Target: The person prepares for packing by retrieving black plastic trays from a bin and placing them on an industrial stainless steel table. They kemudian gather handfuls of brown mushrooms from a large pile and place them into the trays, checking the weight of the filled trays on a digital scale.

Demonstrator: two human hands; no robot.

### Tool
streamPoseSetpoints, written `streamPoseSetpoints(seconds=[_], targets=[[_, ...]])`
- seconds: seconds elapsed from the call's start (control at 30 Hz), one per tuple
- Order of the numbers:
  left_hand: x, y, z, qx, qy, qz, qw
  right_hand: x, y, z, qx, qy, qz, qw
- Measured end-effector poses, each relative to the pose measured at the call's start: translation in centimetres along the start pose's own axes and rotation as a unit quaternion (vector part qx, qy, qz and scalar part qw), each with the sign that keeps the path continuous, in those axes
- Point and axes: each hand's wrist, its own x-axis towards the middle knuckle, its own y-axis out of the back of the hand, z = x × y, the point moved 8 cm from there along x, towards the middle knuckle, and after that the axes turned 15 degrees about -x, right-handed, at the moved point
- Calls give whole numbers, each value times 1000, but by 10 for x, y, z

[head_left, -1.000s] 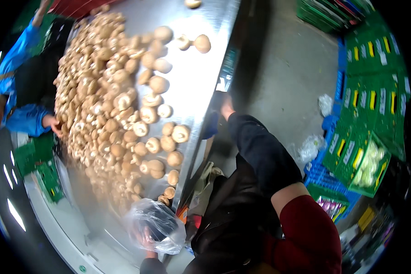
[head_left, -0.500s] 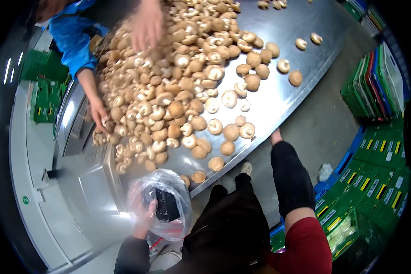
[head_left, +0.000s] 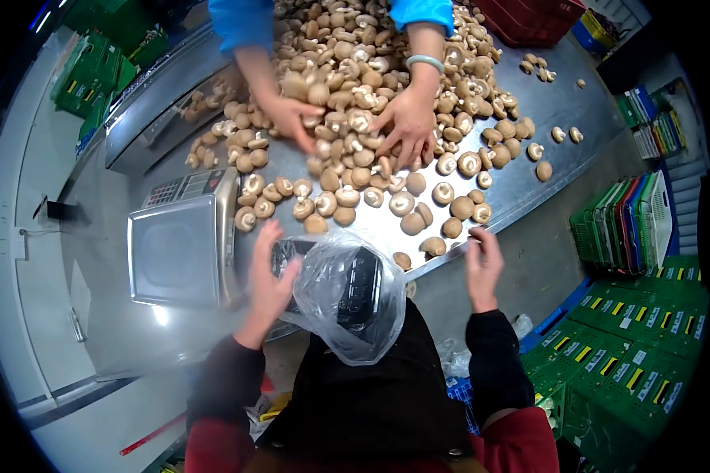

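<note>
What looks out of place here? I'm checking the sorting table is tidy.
A few mushrooms lie scattered apart from the main pile, toward the steel table's right end. Otherwise nothing looks spilled or damaged.

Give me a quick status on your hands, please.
Left hand holding clear plastic bag, right hand open, empty, near mushrooms. Co-worker's hands sorting the pile.
</note>
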Motion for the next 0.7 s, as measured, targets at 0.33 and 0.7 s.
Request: streamPoseSetpoints(seconds=[0.33, 0.7], targets=[[79, -1, -136, -13, 349, -80, 934, -6, -184, -122, -227, 493, -189, 818], [161, -115, -137, -66, 355, 82, 929, 92, -241, -118, -261, 580, -182, 750]])
